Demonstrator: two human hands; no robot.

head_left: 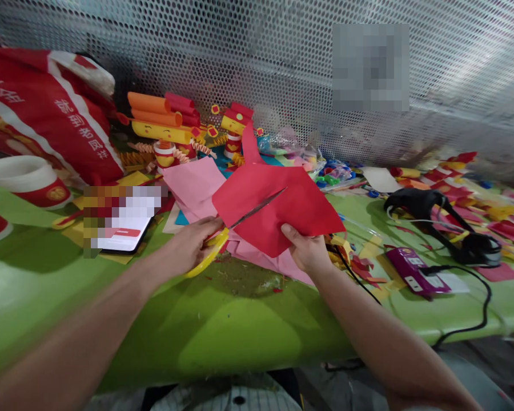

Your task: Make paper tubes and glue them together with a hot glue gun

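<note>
My left hand (200,242) is closed on the yellow handles of a pair of scissors (208,257). One dark blade lies across the face of a sheet of red paper (308,197), slanting up to the right; the other blade is hidden. The lower edge of the sheet is pinched between the thumb and fingers of my right hand (305,245). Beneath the red sheet, sheets of pink paper (199,185) lie on the green table (248,337). A red strip (251,145) sticks up behind the sheet.
At left are a phone (126,225), a paper cup (25,177) and a red bag (47,114). Paper figures (163,134) stand at the back. A purple box (415,271) with a black cable, a black strap (445,217) and paper scraps lie at right.
</note>
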